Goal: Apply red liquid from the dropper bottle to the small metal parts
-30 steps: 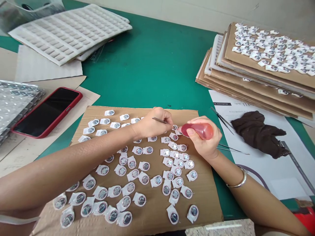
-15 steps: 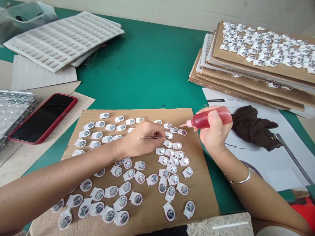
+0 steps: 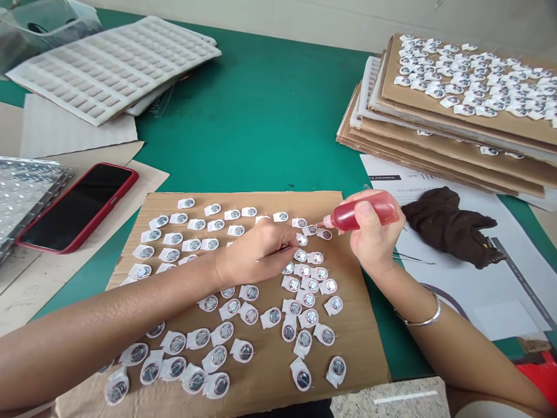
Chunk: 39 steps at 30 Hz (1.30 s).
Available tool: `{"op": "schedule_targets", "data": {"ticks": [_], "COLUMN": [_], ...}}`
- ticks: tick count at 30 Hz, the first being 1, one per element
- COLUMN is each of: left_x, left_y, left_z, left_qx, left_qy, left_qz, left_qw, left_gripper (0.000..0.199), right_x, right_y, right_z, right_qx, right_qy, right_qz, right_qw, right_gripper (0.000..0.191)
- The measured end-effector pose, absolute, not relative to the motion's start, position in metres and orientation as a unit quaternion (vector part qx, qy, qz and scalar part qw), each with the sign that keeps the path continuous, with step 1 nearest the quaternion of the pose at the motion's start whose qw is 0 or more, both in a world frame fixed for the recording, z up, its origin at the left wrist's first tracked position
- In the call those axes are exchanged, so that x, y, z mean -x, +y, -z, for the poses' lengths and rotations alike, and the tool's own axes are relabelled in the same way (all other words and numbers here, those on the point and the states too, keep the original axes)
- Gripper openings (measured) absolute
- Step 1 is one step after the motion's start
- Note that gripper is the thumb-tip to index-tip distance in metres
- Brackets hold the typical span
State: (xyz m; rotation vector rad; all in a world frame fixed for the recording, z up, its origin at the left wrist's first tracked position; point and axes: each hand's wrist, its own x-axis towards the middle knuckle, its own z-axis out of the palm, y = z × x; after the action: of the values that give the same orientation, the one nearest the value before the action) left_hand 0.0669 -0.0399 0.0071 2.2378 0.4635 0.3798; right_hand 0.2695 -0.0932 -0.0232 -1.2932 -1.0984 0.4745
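My left hand (image 3: 256, 255) is shut on a pair of fine metal tweezers (image 3: 272, 254) and rests over the middle of a cardboard sheet (image 3: 361, 342). Its tips are hidden near the fingers. Many round metal discs on white paper backings lie on the sheet, such as one disc (image 3: 274, 315). My right hand (image 3: 374, 232) grips a squeezable red liquid bottle (image 3: 361, 212). The bottle's pale nozzle (image 3: 321, 224) points left, just above a backed disc (image 3: 310, 230).
A cardboard stack (image 3: 435, 139) carrying many backed discs stands at the back right. A dark brown cloth (image 3: 448, 226) and spare tweezers (image 3: 413, 259) lie on printed paper. At the left are a red-cased phone (image 3: 76, 208), a white moulded tray (image 3: 113, 69) and a foil-like sheet (image 3: 21, 197).
My right hand has turned the bottle so its nozzle points at the discs. My left hand has moved down the sheet with the tweezers. The view has shifted slightly.
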Motion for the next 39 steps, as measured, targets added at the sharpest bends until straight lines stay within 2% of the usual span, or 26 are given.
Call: {"op": "schedule_targets", "data": {"ticks": [4,8,18,25,39], "left_x": [-0.067,-0.065,-0.065,-0.066,-0.067], "left_y": [-0.042,-0.048,-0.064,-0.067,-0.068], "left_z": [-0.005,0.003,0.019,0.019,0.016], "left_qx": [-0.918,-0.943,-0.985,-0.985,-0.987], "left_qy": [0.140,0.117,0.046,0.038,0.045], "left_qz": [-0.143,-0.143,-0.162,-0.168,-0.153], "left_qw": [0.342,0.276,0.042,0.005,0.011], "left_gripper": [0.021,0.021,0.018,0.021,0.023], "right_x": [-0.265,-0.258,-0.250,-0.251,-0.250], "right_y": [-0.095,-0.097,-0.098,-0.098,-0.098], "right_z": [0.016,0.007,0.006,0.011,0.013], "right_qx": [0.605,0.613,0.601,0.597,0.594], "right_qy": [-0.509,-0.549,-0.594,-0.609,-0.609], "right_qz": [-0.158,-0.161,-0.156,-0.149,-0.129], "right_qw": [0.592,0.545,0.512,0.500,0.510], "right_gripper": [0.021,0.020,0.018,0.018,0.020]}}
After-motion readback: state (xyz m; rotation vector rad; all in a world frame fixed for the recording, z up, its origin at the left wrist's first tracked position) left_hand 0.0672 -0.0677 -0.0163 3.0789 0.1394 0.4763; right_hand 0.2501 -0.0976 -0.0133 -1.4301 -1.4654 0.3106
